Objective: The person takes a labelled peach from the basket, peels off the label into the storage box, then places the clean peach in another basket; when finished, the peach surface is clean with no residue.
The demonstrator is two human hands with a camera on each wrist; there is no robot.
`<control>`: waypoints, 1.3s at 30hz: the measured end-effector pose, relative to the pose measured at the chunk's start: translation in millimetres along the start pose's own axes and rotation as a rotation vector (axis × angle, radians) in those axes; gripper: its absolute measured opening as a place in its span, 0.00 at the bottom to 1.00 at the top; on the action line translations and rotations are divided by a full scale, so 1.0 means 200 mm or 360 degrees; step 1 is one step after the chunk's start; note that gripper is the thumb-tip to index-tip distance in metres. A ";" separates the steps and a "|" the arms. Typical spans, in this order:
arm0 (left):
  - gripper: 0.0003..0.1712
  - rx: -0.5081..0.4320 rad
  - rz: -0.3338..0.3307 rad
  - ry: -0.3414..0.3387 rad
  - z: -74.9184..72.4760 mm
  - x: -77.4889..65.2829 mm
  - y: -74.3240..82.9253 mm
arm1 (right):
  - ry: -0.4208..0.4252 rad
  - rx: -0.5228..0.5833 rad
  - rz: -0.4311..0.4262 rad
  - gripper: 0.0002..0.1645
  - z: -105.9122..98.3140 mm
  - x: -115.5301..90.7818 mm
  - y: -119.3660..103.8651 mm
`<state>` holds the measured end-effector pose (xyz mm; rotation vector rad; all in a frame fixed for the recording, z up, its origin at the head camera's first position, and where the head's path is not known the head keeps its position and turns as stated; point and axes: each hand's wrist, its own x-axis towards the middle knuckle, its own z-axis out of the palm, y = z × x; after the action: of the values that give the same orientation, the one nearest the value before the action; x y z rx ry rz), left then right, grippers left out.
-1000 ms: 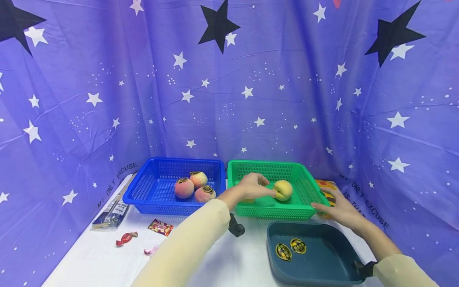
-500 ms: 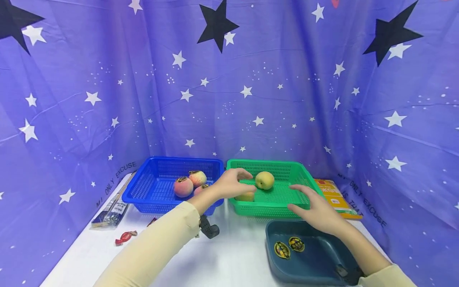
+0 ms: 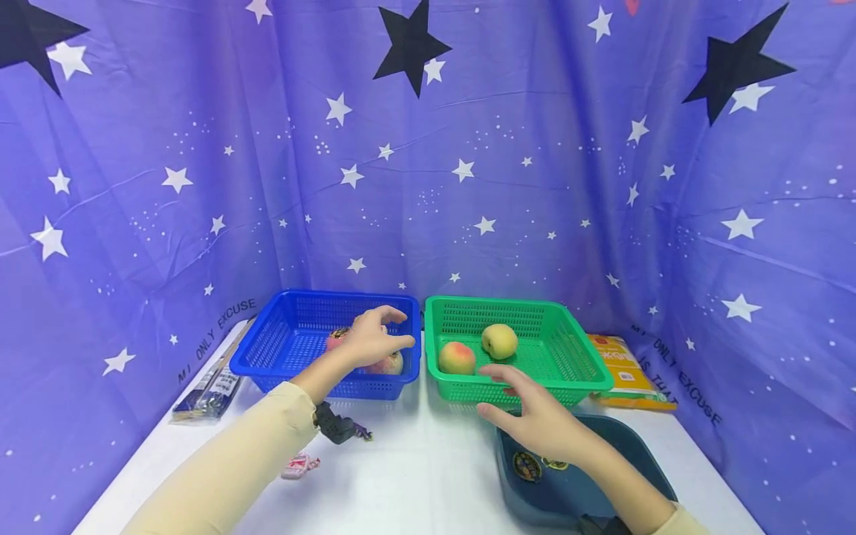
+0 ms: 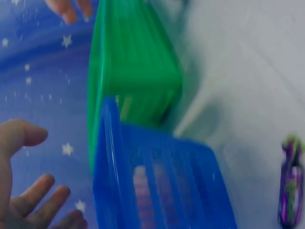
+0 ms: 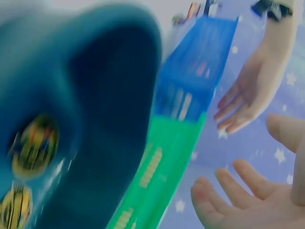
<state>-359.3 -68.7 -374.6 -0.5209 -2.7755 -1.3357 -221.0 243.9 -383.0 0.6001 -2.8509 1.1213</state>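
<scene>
My left hand [image 3: 371, 338] hovers above the blue basket [image 3: 287, 383], thumb and fingers spread with nothing between them. Beneath it, peaches with dark stickers are partly covered; one peach [image 3: 389, 364] shows below the palm. Two peaches lie in the green basket [image 3: 582, 349]: a yellow peach [image 3: 499, 341] at the middle and a red-blushed peach [image 3: 458, 360] by the front left corner. My right hand [image 3: 535, 416], also spread and holding nothing, is in front of the green basket, over the left part of a dark teal tub [image 3: 642, 446]. Both hands look loose in the wrist views.
Inside the tub lie two round black-and-yellow stickers [image 3: 527, 467]. A pink-wrapped candy [image 3: 299, 466] and a purple-wrapped candy [image 4: 290, 186] are on the white table. An orange packet [image 3: 628, 371] lies right of the green basket, and a clear plastic package [image 3: 210, 394] left of the blue one.
My left hand has left the yellow peach and moved left over the blue basket. That peach now sits farther left. My right hand came off the green basket's right side and moved left.
</scene>
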 end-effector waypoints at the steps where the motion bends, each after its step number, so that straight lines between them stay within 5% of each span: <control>1: 0.33 -0.0003 -0.0037 0.0011 -0.02 0.00 -0.02 | -0.0021 0.0029 0.0013 0.36 0.03 0.01 -0.02; 8: 0.42 -0.0005 -0.0201 0.0032 -0.14 0.03 -0.16 | -0.0167 0.0257 0.0117 0.35 0.21 0.05 -0.17; 18: 0.51 0.0015 -0.0431 -0.0105 -0.28 0.08 -0.27 | -0.0199 0.0681 0.0355 0.48 0.43 0.17 -0.24; 28: 0.52 -0.0001 -0.0606 -0.0250 -0.38 0.14 -0.37 | 0.0117 0.0956 0.0449 0.49 0.71 0.34 -0.25; 32: 0.49 -0.0101 -0.0677 -0.0310 -0.40 0.13 -0.39 | 0.0241 0.1072 0.0501 0.51 0.80 0.39 -0.24; 39: 0.60 -0.0329 -0.0846 -0.0367 -0.40 0.09 -0.46 | 0.0498 0.1191 0.0546 0.51 0.90 0.46 -0.23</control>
<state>-415.4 -178.3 -390.4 0.0890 -3.1190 -1.7709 -268.8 62.7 -472.2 -0.0883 -2.2566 2.1319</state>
